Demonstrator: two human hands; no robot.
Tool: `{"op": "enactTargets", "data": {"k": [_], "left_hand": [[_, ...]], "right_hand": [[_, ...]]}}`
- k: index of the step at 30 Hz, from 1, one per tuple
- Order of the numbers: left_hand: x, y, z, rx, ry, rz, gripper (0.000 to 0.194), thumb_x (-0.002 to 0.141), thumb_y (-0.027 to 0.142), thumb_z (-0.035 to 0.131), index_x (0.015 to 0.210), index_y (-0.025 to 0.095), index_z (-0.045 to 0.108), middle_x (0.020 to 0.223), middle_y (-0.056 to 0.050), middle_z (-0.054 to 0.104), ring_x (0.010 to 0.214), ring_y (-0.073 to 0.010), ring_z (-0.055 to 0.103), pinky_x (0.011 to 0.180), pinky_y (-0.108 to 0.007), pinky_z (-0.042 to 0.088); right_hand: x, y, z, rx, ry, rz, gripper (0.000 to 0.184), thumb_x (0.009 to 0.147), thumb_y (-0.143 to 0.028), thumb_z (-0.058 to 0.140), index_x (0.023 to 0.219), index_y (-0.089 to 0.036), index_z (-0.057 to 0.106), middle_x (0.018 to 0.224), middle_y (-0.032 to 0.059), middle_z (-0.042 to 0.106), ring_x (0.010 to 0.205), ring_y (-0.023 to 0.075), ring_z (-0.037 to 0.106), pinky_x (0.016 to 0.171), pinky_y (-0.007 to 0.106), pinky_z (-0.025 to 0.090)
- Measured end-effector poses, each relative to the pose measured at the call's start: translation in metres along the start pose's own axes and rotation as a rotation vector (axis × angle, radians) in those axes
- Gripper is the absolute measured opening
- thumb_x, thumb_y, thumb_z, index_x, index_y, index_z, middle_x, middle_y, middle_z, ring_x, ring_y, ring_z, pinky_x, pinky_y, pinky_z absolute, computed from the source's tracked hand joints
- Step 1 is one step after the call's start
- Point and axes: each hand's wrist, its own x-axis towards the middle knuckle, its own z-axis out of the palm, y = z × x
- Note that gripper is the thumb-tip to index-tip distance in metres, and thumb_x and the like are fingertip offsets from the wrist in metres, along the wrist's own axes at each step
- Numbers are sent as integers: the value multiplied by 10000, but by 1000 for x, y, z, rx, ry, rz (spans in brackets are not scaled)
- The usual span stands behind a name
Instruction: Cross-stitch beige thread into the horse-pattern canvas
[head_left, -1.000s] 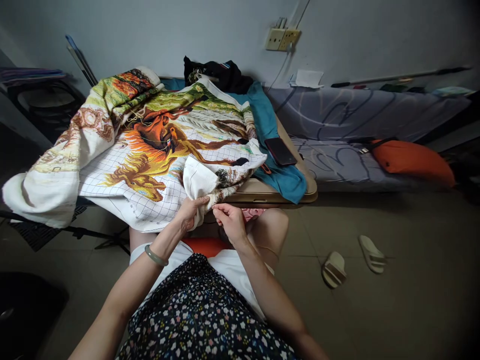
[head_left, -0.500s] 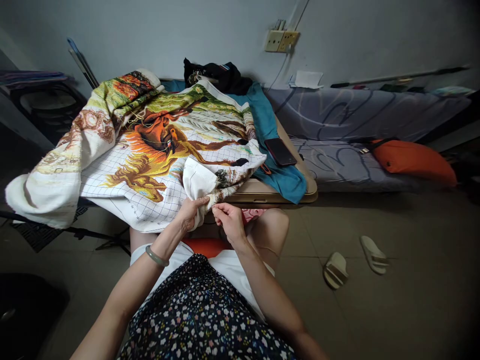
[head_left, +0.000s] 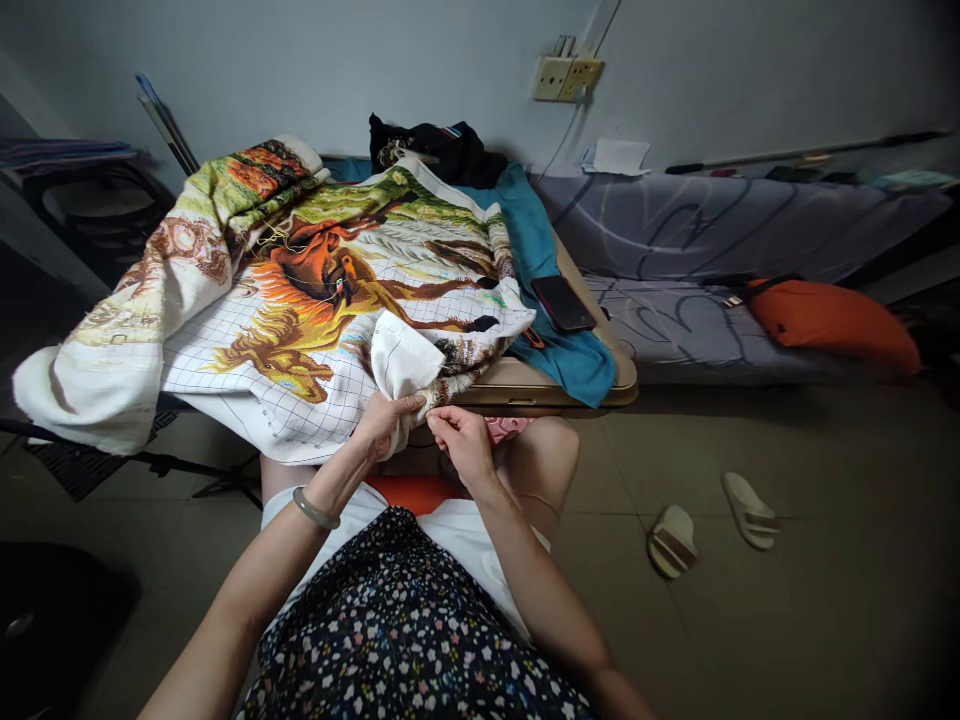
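Note:
A large cross-stitch cloth (head_left: 300,300) with an orange and brown horse design lies draped over a small table (head_left: 540,385) in front of me. My left hand (head_left: 382,425), a green bangle on its wrist, pinches a folded corner of the cloth at the near edge. My right hand (head_left: 461,445) is closed in a pinch right beside it, fingertips touching the cloth's edge; what it holds is too small to make out. Both hands sit above my knees.
A dark phone (head_left: 562,302) lies on a teal cloth (head_left: 555,340) on the table's right side. A bed with grey bedding (head_left: 712,250) and an orange cushion (head_left: 829,322) stands to the right. Two slippers (head_left: 705,525) lie on the tiled floor. A wall socket (head_left: 564,77) is above.
My right hand has shifted slightly toward the cloth's edge; otherwise the hands and cloth stay nearly as they were.

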Motion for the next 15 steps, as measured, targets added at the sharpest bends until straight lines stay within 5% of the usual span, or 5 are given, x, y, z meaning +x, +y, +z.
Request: {"op": "enactTargets", "data": {"k": [15], "left_hand": [[-1, 1, 1, 7, 9, 8, 319, 515, 131, 771, 810, 128, 648, 771, -68, 679, 707, -166, 621, 658, -268, 490]], "right_hand": [[-2, -2, 1, 30, -10, 43, 256, 662, -297, 596, 822, -107, 656, 500, -37, 473, 426, 61, 374, 392, 182, 289]]}}
